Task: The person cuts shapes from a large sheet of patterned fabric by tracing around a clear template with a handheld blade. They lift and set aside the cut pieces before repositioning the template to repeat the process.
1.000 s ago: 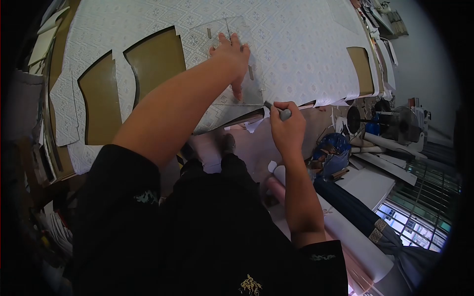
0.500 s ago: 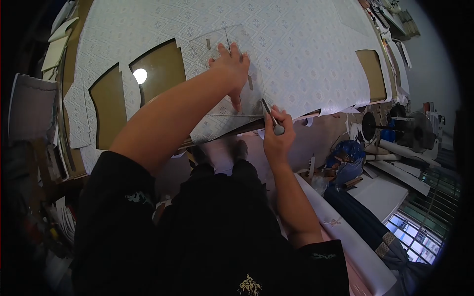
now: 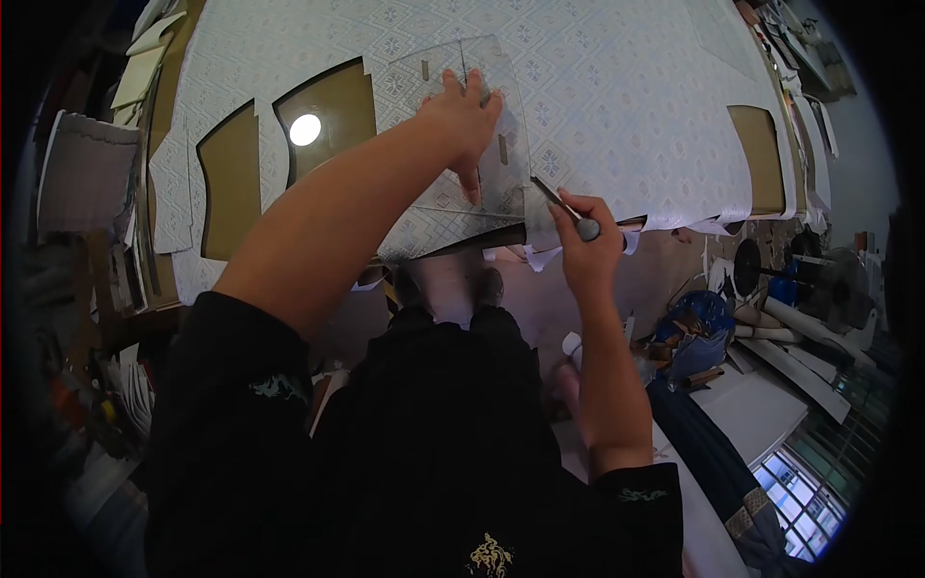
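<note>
My left hand (image 3: 461, 120) lies with fingers spread on a clear template (image 3: 509, 183) that has narrow slots and a drawn line. Under it is pale patterned fabric (image 3: 636, 106), which covers the work table. My right hand (image 3: 590, 252) grips a knife (image 3: 547, 191) with a dark, thin blade and a rounded grey end. The blade tip points up and left, right at the template's right edge near the lower corner. Left of the template, shaped openings in the fabric show the brown board (image 3: 332, 111) below.
Another cut opening (image 3: 755, 144) is at the fabric's right side. Stacked sheets (image 3: 149, 67) line the left edge. Below right are a fan (image 3: 836, 279), a blue plastic bag (image 3: 696, 323), rolls and boards (image 3: 761, 400) on the floor. My feet (image 3: 489, 286) stand at the table's near edge.
The view has shifted, so the table appears further right and slightly higher. My right hand and the knife have swung a little outward from the template edge. My left hand stays spread on the template.
</note>
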A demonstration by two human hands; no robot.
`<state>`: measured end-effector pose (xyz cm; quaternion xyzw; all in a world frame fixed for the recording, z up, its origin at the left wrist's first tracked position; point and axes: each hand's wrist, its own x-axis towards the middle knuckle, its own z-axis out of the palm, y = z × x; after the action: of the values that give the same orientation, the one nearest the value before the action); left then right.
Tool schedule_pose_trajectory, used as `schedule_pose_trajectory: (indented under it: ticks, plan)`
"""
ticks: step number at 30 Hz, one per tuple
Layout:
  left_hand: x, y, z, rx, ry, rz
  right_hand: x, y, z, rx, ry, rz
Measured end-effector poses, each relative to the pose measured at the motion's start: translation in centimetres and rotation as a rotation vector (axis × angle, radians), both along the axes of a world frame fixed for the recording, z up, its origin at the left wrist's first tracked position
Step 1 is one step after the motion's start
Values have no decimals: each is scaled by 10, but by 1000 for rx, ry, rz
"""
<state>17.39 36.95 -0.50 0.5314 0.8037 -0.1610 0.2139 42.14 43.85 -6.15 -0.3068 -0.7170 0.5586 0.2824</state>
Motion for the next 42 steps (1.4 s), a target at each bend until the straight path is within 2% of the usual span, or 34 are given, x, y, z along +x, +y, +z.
schedule_pose_trajectory:
  ticks: [2, 4, 5, 7, 13, 16, 23, 25, 28, 32, 34, 42]
  plan:
    - [-1, -1, 0, 4, -5, 13, -1, 29, 5, -23, 45, 73]
    - [0, -1, 1, 5, -11, 23, -4, 59, 12, 60, -65, 325]
    - [1, -2, 4, 7, -12, 22, -8, 70, 17, 51, -61, 335]
    - [3, -2, 5, -4, -8, 32, -19, 90, 26, -4, -142, 569]
    - [6, 0, 7, -31, 26, 48, -51, 119, 52, 100, -377, 904]
    - [8, 0, 7, -30, 31, 61, -57, 128, 50, 159, -296, 978]
    - [9, 0, 7, -20, 37, 59, -68, 130, 57, 256, -325, 1041]
    - [8, 1, 7, -18, 42, 61, -73, 128, 58, 400, -232, 1080]
    - [8, 0, 8, -22, 36, 55, -78, 123, 55, 435, -247, 1088]
    - [9, 1, 8, -38, 33, 43, -66, 127, 35, 301, -197, 1079]
    - [6, 4, 11, -41, 43, 42, -64, 127, 22, 133, -137, 1027]
    - [7, 2, 6, -39, 45, 30, -54, 125, 23, 72, -196, 959]
